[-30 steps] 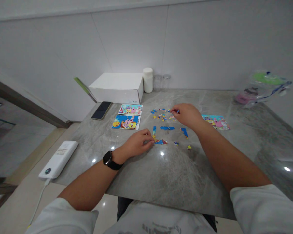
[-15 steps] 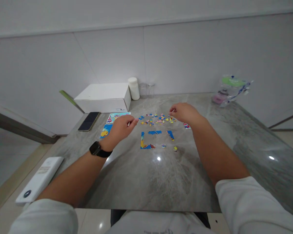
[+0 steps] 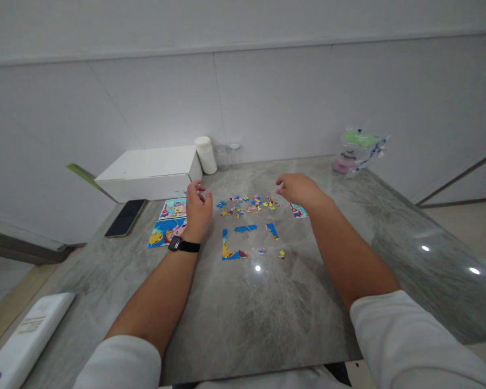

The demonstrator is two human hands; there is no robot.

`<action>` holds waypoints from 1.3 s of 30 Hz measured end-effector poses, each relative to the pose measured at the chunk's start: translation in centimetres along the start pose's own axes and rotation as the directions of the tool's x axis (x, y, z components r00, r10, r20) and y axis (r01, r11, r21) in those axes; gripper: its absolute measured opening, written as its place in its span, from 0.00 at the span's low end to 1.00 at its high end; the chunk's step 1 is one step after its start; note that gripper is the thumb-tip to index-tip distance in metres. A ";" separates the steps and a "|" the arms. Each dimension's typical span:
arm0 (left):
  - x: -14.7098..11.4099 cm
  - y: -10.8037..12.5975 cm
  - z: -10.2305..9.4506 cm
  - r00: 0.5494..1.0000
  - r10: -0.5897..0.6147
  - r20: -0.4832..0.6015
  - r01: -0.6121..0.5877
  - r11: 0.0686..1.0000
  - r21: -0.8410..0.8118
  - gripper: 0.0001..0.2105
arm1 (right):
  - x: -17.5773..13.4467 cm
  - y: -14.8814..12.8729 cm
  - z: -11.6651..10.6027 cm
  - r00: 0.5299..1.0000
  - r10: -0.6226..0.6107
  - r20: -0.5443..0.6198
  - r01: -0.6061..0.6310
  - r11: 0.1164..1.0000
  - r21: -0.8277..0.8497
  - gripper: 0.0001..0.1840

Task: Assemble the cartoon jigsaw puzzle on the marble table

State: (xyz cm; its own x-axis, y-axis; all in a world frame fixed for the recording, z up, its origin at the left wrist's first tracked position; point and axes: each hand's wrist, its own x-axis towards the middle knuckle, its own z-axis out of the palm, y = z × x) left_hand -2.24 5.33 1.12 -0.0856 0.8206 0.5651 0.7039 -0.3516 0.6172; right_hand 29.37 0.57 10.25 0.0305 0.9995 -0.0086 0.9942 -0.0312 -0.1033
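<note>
Three joined sections, same layout as a second ago: L, strip, corner. What moved: my left hand. It was at the bottom-left of the L; now it's up by the cards, clear of the sections. My right hand has stayed around the right end of the loose pieces. Net effect, my read: still picking through pieces, no piece added in that second.

Hands: left loosely curled, thumb apart, looks empty. Right part-bent over the counter; can't tell if a piece is pinched.

Puzzle's mid-counter: sections nearest me, loose pieces just behind.

Counts:
- 3 sections
- 2 singles, blue-white and yellow, right of the L's foot, apart
- loose pieces: too small and crowded to count
- 3 cards: 2 left, edge to edge; 1 right, partly behind my right arm
- 1 phone, 1 box, 1 white bottle, 2 clear jars, 1 bag, 1 power bank
</note>
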 end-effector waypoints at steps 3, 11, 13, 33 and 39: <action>-0.7 -2.3 0.8 0.985 0.042 0.169 -0.058 0.994 0.091 0.21 | 0.4 -0.8 1.1 1.000 0.012 0.012 -0.012 1.000 -0.010 0.25; -0.9 -3.2 1.8 0.883 0.148 0.446 -0.276 0.932 0.236 0.17 | 1.2 -3.2 4.9 0.996 -0.004 0.089 0.008 0.999 -0.049 0.26; -0.7 -3.2 2.0 0.863 0.126 0.490 -0.288 0.918 0.272 0.16 | 1.2 -3.3 5.3 0.996 -0.019 0.085 0.023 0.999 -0.044 0.26; -1.4 -0.9 -0.5 0.880 0.051 0.472 -0.312 0.812 0.493 0.16 | 1.7 -2.7 5.7 0.997 -0.072 0.019 0.072 0.997 0.016 0.25; -1.9 0.5 -0.8 0.854 0.019 0.520 -0.323 0.803 0.501 0.15 | 1.9 -2.7 6.1 0.997 -0.075 0.014 0.074 0.997 0.024 0.25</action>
State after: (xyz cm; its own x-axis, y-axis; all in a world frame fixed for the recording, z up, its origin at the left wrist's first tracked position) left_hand -2.29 3.24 0.76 0.3069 0.9285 0.2093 0.9461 -0.3214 0.0387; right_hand 26.13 2.53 4.40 -0.0455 0.9988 -0.0152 0.9909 0.0432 -0.1272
